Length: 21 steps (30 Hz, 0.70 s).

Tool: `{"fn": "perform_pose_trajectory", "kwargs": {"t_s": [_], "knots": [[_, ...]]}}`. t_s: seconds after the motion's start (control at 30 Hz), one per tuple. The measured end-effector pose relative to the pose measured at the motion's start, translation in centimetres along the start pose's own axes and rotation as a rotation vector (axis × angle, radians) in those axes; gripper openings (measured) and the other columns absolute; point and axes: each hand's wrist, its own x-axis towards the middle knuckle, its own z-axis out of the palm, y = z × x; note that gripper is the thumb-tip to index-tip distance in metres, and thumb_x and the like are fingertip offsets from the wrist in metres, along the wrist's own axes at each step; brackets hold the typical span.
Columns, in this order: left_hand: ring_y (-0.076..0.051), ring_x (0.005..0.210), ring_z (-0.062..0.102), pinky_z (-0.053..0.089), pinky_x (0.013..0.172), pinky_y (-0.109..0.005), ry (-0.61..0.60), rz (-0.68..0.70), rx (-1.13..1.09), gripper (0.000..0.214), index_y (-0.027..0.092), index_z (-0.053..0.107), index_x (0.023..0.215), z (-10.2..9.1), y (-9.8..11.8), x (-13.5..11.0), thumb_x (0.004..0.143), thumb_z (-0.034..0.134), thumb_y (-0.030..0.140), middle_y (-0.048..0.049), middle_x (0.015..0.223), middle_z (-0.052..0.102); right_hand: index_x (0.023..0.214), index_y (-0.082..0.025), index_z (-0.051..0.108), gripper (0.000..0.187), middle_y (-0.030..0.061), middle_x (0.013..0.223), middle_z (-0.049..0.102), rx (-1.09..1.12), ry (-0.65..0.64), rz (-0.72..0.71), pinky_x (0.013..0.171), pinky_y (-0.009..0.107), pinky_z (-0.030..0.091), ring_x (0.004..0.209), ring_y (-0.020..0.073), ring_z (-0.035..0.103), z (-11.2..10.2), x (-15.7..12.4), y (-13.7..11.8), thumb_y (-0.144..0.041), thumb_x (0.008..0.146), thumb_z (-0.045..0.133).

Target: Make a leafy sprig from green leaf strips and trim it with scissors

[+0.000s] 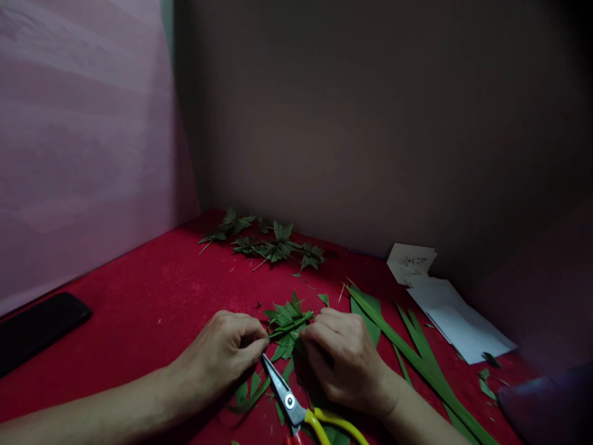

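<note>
Between my two hands is a small bundle of folded green leaf strips (293, 326) with pointed tips, lying low over the red surface. My left hand (231, 346) pinches its left end between thumb and forefinger. On the other side, my right hand (345, 352) is curled closed at the bundle's right end, its fingertips partly hidden. A pair of scissors (290, 400) with yellow and red handles lies just below, blades together and tip close to my left thumb. Cut leaf pieces (252, 392) are scattered under and around the scissors.
Several star-shaped leaf pieces (278, 247) lie toward the back. Long green blades (424, 355) stretch along the right, near white paper sheets (463, 321) and a card with a drawing (410, 262). A black flat object (44, 327) rests at left. Walls bound the red surface (152, 290).
</note>
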Motion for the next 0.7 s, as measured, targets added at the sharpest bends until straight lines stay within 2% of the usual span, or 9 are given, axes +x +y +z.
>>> {"fn": "perform_pose_trajectory", "kwargs": {"t_s": [0.7], "knots": [[-0.009,0.051,0.046,0.033,0.050,-0.021,-0.007,-0.005,0.011,0.025,0.013,0.066,0.064,-0.12,0.06,0.11,0.077,0.046,0.020,0.0008,0.055,0.057,0.072,-0.015,0.058,0.016,0.0035,0.059,0.056,-0.007,0.011,0.016,0.053,0.028,0.033,0.055,0.0154,0.046,0.31,-0.02,0.22,-0.008,0.077,0.044]]}}
